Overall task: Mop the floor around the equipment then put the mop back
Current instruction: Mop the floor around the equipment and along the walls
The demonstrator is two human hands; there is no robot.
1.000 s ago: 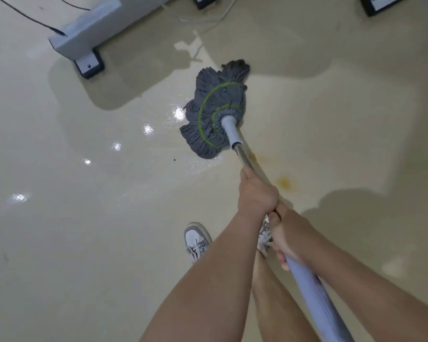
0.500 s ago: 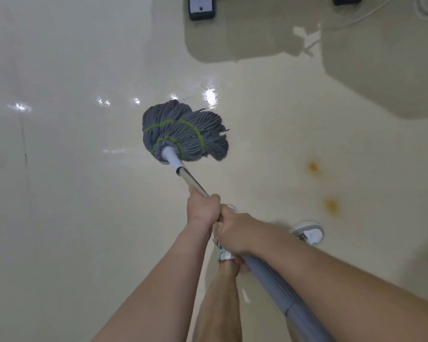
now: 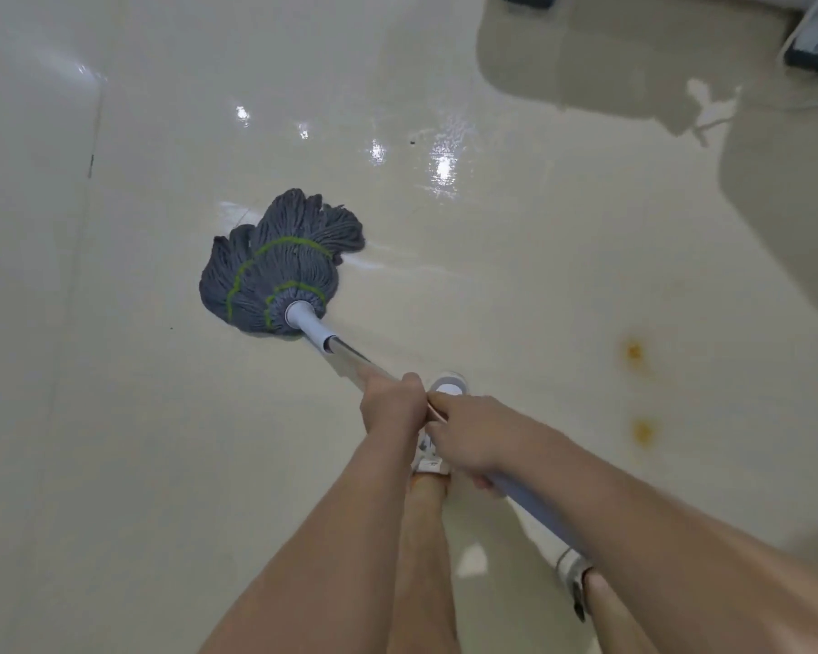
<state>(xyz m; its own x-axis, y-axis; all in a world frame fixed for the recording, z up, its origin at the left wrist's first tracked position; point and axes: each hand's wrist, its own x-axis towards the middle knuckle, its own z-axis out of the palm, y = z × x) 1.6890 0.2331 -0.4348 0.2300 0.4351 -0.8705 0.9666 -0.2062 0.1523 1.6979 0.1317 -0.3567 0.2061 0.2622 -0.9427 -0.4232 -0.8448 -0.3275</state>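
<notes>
A mop with a grey string head [image 3: 279, 262] banded in green lies spread flat on the glossy cream floor [image 3: 138, 441], left of centre. Its metal and grey handle [image 3: 336, 346] runs down to the right into both my hands. My left hand [image 3: 390, 405] is closed around the handle lower down the shaft, nearer the head. Right behind it my right hand [image 3: 464, 434] grips the grey sleeve of the handle. The two hands touch each other.
Dark feet of the equipment [image 3: 813, 51] stand at the top right, with a thin white cable [image 3: 813, 103] on the floor beside them. Two orange stains [image 3: 633, 354] mark the floor at right. My white shoes [image 3: 449, 384] are under the hands. A wet sheen lies ahead.
The mop head has swung from near the equipment feet leftward and toward me across the floor. The view has shifted left, so the equipment now sits at the top right. Both hands kept their grip.
</notes>
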